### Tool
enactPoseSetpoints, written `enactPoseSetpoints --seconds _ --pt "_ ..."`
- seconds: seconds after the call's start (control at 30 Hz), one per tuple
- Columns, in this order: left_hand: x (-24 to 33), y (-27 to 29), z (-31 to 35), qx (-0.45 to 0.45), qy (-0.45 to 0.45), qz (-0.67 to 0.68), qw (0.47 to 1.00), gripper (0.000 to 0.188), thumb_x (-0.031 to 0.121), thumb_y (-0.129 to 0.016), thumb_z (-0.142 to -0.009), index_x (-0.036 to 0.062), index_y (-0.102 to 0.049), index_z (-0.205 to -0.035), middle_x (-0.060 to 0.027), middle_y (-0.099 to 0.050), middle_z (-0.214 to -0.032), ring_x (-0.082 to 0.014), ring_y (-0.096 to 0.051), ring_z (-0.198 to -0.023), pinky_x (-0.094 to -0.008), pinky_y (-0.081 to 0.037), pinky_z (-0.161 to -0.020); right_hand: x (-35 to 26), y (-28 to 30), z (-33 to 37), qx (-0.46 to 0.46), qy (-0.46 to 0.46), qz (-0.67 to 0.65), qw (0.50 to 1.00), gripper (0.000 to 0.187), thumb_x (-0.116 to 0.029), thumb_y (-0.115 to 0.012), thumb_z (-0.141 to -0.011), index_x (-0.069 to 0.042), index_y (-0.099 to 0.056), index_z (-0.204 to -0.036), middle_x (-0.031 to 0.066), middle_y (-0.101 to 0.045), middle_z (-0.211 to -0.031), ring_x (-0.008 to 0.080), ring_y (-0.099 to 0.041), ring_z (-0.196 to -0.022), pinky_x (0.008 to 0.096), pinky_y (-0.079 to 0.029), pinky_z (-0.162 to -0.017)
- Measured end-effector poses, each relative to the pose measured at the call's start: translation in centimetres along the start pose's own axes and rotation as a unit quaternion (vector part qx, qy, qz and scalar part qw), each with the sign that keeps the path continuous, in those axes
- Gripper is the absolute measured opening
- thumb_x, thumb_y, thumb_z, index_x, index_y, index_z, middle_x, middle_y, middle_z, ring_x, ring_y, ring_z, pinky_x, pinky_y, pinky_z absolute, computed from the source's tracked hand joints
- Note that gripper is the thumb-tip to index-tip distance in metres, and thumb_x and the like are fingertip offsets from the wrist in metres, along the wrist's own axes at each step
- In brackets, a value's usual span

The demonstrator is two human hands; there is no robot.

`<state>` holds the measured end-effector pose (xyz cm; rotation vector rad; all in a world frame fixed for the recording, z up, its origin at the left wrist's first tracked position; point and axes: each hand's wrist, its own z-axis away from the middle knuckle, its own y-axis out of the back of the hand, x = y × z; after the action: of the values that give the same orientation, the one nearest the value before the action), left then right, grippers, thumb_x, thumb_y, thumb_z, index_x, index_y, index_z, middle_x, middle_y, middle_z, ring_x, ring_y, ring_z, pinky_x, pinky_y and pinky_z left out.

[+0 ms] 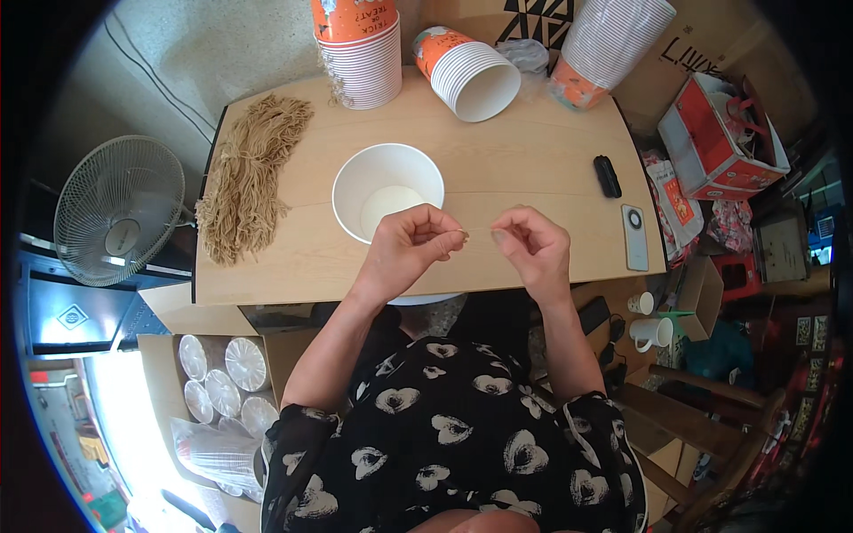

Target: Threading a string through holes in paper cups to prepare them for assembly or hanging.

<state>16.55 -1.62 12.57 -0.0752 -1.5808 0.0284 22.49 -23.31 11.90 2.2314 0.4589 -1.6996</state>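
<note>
Both hands are raised over the near part of the table, just in front of a white paper bucket (348, 188) that stands upright. My left hand (404, 253) overlaps the bucket's near rim in the picture, thumb and forefinger pinched together. A short way to its right, my right hand (540, 253) makes a similar pinch. Between the two sets of fingertips runs a thin, pale strand (480, 230), barely visible. Its ends are hidden in the fingers. A bundle of tan twisted cords (251, 182) lies on the table's left side.
At the table's back stand a stack of orange-and-white buckets (364, 67), a stack on its side (471, 75) and a leaning stack (609, 49). A phone (635, 237) and black case (608, 177) lie right. A fan (120, 213) and box of wrapped cups (155, 382) are left.
</note>
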Motion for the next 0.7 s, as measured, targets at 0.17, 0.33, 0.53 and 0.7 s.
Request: enactPoseSetpoints --seconds 0.17,0.33,0.53,0.7 --pt "0.0 0.1 -0.1 0.005 0.088 0.157 0.984 0.012 0.004 -0.072 -0.094 -0.0027 -0.071 -0.104 -0.0078 -0.074 -0.094 -0.0116 -0.070 -0.087 -0.0241 -0.056 -0.073 -1.6 -1.5 0.2 -0.014 0.109 0.171 0.979 0.017 0.002 -0.077 -0.084 -0.003 -0.070 -0.098 -0.0007 -0.063 -0.088 0.0054 -0.048 -0.067 0.0216 -0.035 -0.055" --pt "-0.4 -0.3 0.0 0.009 0.072 0.146 0.987 0.015 0.004 -0.074 -0.093 -0.0018 -0.071 -0.107 -0.0079 -0.075 -0.093 -0.0129 -0.071 -0.084 -0.0243 -0.057 -0.074 -0.5 -2.1 0.4 0.014 0.112 0.218 0.969 0.016 0.000 -0.080 -0.079 -0.004 -0.071 -0.091 0.0042 -0.068 -0.087 0.0173 -0.065 -0.077 0.0279 -0.046 -0.058" --pt "-0.4 -0.1 0.0 0.004 0.078 0.137 0.987 0.015 0.002 -0.074 -0.091 -0.0029 -0.071 -0.105 -0.0095 -0.075 -0.095 -0.0147 -0.072 -0.086 -0.0262 -0.059 -0.079 -0.2 -2.3 0.3 0.028 0.187 0.230 0.955 0.014 0.004 -0.078 -0.078 -0.002 -0.070 -0.087 0.0060 -0.067 -0.084 0.0196 -0.064 -0.073 0.0311 -0.049 -0.058" --pt "-0.2 -0.3 0.2 0.002 0.087 0.144 0.986 0.014 0.000 -0.073 -0.092 -0.0039 -0.071 -0.104 -0.0106 -0.074 -0.096 -0.0166 -0.073 -0.089 -0.0279 -0.060 -0.084 0.2 -2.5 0.6 0.030 0.159 0.213 0.964 0.010 0.005 -0.075 -0.083 -0.002 -0.071 -0.090 0.0040 -0.067 -0.084 0.0114 -0.059 -0.071 0.0252 -0.042 -0.056"
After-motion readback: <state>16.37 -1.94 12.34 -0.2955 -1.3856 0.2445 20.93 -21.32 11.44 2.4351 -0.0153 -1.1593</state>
